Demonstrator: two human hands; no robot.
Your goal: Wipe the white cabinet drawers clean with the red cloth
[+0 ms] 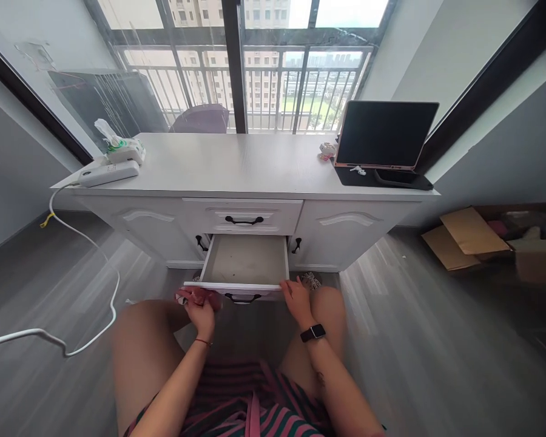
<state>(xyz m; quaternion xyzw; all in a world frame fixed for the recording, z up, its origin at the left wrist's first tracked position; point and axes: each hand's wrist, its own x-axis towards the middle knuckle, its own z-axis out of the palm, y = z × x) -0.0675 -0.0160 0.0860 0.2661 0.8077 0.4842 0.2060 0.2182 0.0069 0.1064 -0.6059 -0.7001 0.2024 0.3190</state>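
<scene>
A white drawer (250, 261) stands pulled out from the low cabinet (346, 233), its bare inside facing up with a few dark specks on the bottom. My left hand (201, 312) is closed on a reddish-pink cloth (209, 297), at the left corner of the drawer front. Whether those fingers also touch the front panel is hard to see. At the opposite corner, my right hand (296, 298) grips the top edge of the drawer front. Between the two hands sits the drawer's black handle (242, 298). Above it is a closed drawer (243, 216).
On the cabinet top, a tissue pack (126, 150) and a white power strip (109, 174) lie at left. A tablet (386, 135) stands on a black mat (355, 177) at right. The white cable (113, 303) crosses the floor. An open cardboard box (475, 233) lies far right.
</scene>
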